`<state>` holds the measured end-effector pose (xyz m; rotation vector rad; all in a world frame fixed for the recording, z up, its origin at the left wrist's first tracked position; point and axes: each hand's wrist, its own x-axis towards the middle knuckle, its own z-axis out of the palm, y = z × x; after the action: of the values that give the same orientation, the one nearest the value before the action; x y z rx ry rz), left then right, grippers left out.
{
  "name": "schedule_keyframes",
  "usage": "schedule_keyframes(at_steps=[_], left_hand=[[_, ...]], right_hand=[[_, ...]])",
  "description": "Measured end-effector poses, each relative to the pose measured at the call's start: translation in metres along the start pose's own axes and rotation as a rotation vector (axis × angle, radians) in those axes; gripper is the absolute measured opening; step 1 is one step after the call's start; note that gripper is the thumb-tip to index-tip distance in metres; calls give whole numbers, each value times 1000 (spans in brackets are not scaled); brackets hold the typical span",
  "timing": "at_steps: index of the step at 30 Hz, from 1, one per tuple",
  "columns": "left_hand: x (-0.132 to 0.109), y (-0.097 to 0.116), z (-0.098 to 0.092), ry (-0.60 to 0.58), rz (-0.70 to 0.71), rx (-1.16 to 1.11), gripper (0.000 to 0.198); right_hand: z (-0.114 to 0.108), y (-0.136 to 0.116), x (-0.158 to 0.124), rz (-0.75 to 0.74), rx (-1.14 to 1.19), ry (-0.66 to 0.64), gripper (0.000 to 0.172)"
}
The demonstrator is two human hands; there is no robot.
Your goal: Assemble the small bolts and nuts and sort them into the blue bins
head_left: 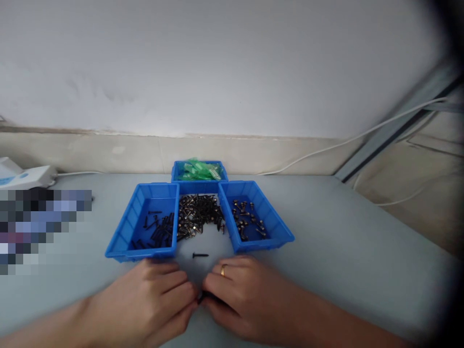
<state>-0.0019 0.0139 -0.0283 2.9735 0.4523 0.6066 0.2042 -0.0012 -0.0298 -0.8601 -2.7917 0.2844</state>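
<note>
My left hand [155, 299] is closed, fingers curled, near the table's front edge; what it holds, if anything, is hidden. Almost touching it, my right hand [246, 295], with a ring on one finger, pinches a black screw [203, 296], mostly covered by the fingers. A single black screw [200, 255] lies on the table just beyond both hands. Behind that is a heap of mixed black and shiny screws [197, 212]. Black screws [161, 232] lie in the left blue bin [139, 208]. Shorter, shiny-headed screws [246, 220] are spread in the right blue bin [270, 217].
A third blue bin [199, 186] at the back holds green plastic bags [199, 169]. White power strips [32, 178] sit at the far left beside a blurred-out patch. A white cable [326, 149] runs along the wall to a metal frame [384, 125] on the right.
</note>
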Motion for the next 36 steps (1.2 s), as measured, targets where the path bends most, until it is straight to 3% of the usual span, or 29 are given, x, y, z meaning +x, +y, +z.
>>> schedule_keyframes(at_steps=[36], left_hand=[[-2,1,0,-13,1,6,45]], right_hand=[[0,0,0,-8,-2,11,19]])
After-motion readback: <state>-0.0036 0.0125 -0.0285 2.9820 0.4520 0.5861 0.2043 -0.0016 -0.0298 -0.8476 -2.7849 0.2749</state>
